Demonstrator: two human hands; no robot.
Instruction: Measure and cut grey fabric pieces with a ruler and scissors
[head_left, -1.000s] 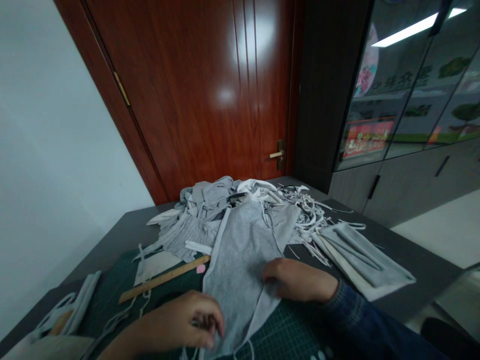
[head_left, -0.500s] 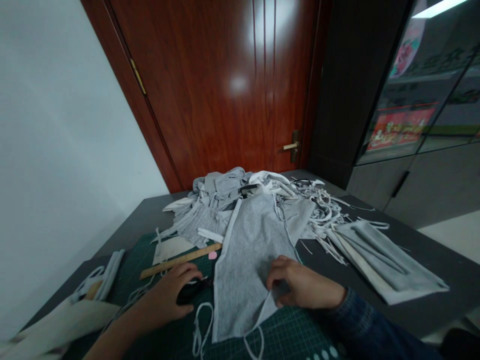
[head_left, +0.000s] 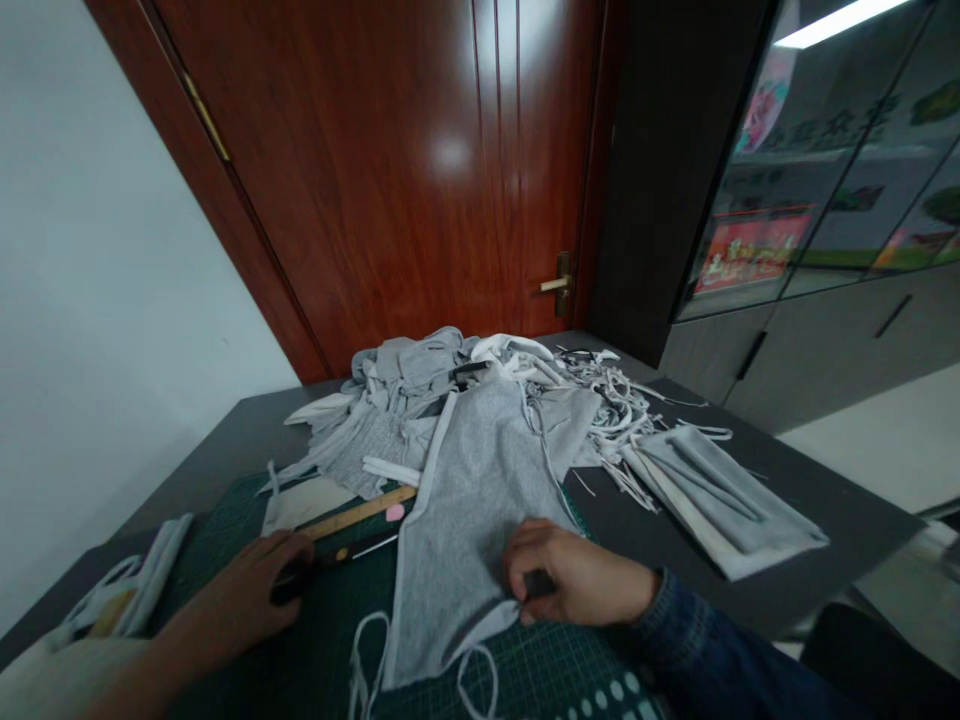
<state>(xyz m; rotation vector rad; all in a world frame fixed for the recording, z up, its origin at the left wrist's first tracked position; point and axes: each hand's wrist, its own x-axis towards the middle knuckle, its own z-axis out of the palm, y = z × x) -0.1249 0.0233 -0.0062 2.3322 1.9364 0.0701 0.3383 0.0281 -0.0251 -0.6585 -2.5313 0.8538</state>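
My left hand (head_left: 232, 590) rests on the green cutting mat (head_left: 540, 675), shut around a black-handled cutting tool (head_left: 337, 556) whose thin metal blade points right. My right hand (head_left: 574, 575) pinches the lower edge of a grey knit fabric piece (head_left: 465, 510), with a small dark object (head_left: 538, 584) showing between its fingers. I cannot tell what that object is. White cord loops (head_left: 367, 650) trail from the fabric's bottom end. Just above the tool lie a wooden ruler (head_left: 360, 512) and a small pink piece (head_left: 394, 512).
A heap of grey and white fabric scraps and strips (head_left: 420, 385) covers the back of the dark table (head_left: 817, 550). A folded grey cloth on white backing (head_left: 720, 495) lies right. Folded white pieces (head_left: 142, 570) sit left. A wooden door and glass-fronted cabinet stand behind.
My left hand has moved left across the mat, now with the black-handled tool showing clearly in it. My right hand has shifted slightly left along the fabric edge, and the view has swung a little.
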